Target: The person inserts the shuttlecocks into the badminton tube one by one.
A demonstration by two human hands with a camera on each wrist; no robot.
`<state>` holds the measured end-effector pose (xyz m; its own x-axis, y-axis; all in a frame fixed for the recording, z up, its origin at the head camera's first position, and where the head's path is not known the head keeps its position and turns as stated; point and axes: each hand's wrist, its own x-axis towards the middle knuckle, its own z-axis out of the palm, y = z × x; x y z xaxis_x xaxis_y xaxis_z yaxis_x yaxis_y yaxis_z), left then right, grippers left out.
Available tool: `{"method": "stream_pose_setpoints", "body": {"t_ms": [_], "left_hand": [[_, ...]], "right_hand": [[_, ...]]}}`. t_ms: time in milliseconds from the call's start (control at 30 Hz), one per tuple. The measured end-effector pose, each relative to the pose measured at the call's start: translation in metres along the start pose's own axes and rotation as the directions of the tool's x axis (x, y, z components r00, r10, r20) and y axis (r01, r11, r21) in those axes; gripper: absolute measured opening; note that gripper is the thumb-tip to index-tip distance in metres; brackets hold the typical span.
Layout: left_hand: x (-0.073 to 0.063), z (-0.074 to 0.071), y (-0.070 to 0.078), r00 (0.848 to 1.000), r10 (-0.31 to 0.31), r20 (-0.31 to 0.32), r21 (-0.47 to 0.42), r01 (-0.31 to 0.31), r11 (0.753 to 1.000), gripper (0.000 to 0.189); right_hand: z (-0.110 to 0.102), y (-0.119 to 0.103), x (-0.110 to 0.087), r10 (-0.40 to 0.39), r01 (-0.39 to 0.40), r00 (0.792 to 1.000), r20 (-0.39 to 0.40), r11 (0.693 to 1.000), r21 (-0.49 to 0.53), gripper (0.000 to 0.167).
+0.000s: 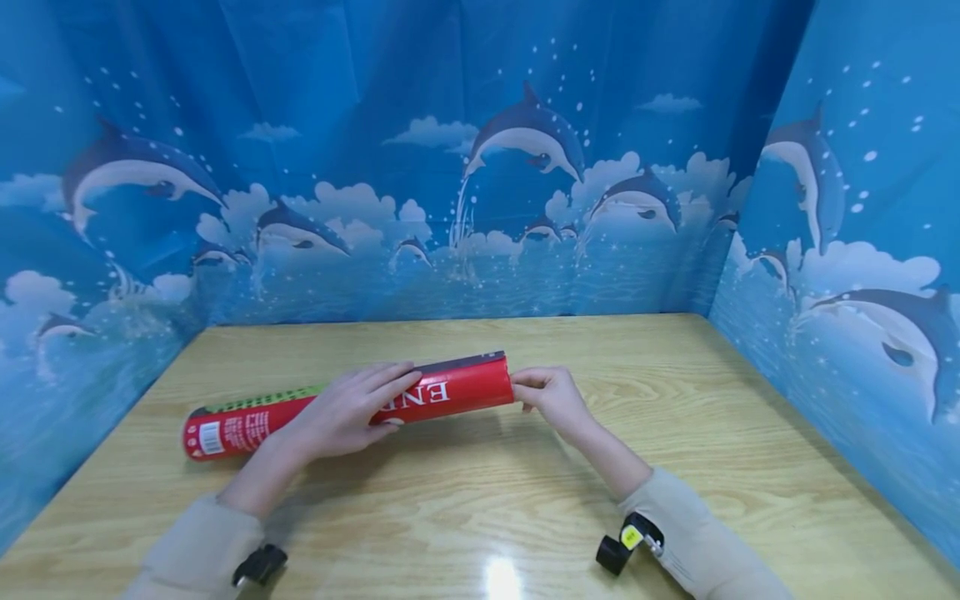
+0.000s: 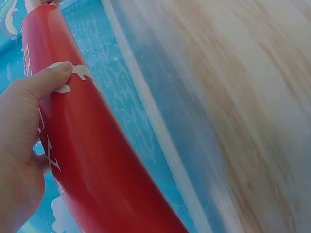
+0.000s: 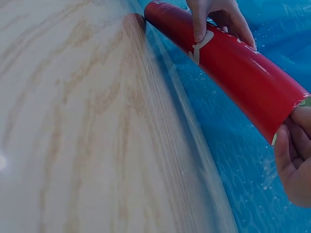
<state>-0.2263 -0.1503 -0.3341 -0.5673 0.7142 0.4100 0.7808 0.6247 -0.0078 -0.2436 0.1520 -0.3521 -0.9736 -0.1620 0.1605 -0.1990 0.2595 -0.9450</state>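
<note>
A long red tube (image 1: 474,386) with white lettering, a barcode and a green patterned strip lies slantwise across the table, its right end raised. My left hand (image 1: 337,415) grips the tube around its middle; in the left wrist view the thumb lies over its red surface. At the raised end, my right hand (image 1: 553,404) has curled fingers at the rim. From the right wrist view, these fingers (image 3: 291,141) reach into the open end, where a pale green edge shows. What they touch inside is hidden.
The wooden table (image 1: 637,367) has a blue dolphin-print curtain (image 1: 360,167) along its back and sides. A black wrist camera (image 1: 622,546) is strapped to the right sleeve, another (image 1: 258,565) to the left.
</note>
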Motion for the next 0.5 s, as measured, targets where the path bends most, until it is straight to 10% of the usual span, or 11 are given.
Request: {"method": "stream_pose_setpoints", "body": {"t_ms": [500], "left_hand": [[-0.0003, 0.0002, -0.0009, 1.000, -0.008, 0.015, -0.012, 0.008, 1.000, 0.084]], "right_hand": [[-0.0057, -0.0002, -0.0017, 0.042, -0.046, 0.998, 0.056, 0.997, 0.058, 0.021]]}}
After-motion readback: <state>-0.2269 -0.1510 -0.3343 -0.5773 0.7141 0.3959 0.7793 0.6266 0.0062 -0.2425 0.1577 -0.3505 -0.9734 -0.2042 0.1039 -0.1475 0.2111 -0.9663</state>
